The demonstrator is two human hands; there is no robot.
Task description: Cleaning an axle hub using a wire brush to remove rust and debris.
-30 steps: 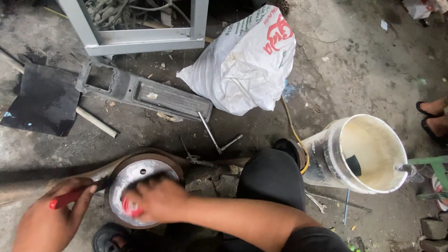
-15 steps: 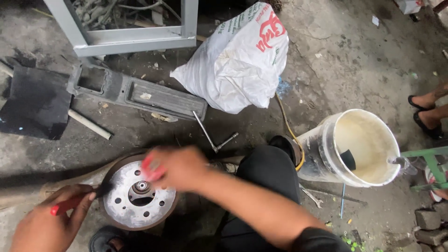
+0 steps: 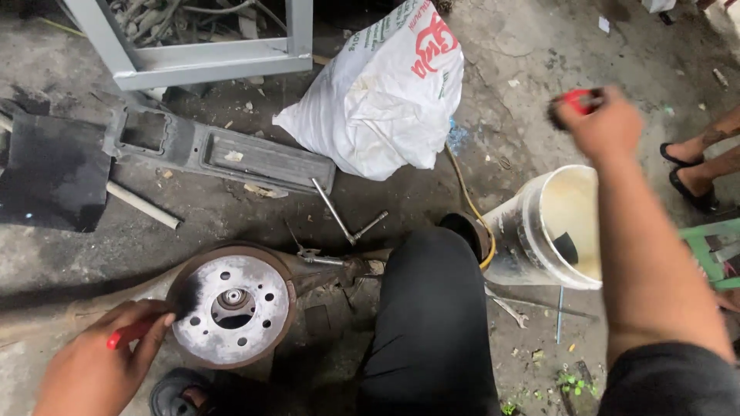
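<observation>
A round metal brake drum (image 3: pixel 231 308) with a ring of holes lies on the dirty floor in front of my knee. My left hand (image 3: pixel 96 366) rests at its left edge, fingers shut on a red-handled tool (image 3: pixel 123 337). My right hand (image 3: pixel 605 123) is raised far to the right, above the white bucket (image 3: pixel 551 231), and grips a small red and dark object (image 3: pixel 574 104) that is blurred. My black-trousered leg (image 3: pixel 435 323) lies between drum and bucket.
A white filled sack (image 3: pixel 385 100) sits behind. A grey plastic panel (image 3: pixel 223 150), a black sheet (image 3: pixel 46 169), an L-shaped wrench (image 3: pixel 339 216) and a metal frame (image 3: pixel 200 62) lie nearby. Another person's sandalled feet (image 3: pixel 697 173) are at right. A green stool (image 3: pixel 709 250) stands by the bucket.
My right hand has left the drum's face and swung up and right over the bucket, still holding the red object. The left hand stays at the drum.
</observation>
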